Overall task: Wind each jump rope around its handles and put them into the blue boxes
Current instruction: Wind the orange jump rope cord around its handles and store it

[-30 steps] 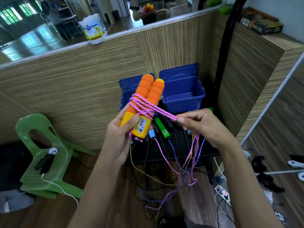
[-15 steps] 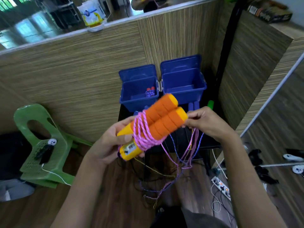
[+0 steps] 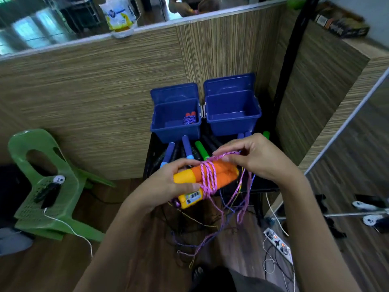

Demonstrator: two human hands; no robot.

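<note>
Now pink rope round orange handles

- Both bare forearms reach forward from the bottom of the view, converging at the centre.
- The left hand grips a pair of orange handles held side by side and lying nearly level, thumb across their near side and fingers curled over the top.
- The right hand, its back toward the camera, hovers at the handles' far ends, thumb and fingers pinching a strand of pink rope drawn taut from the wound coils.
</note>
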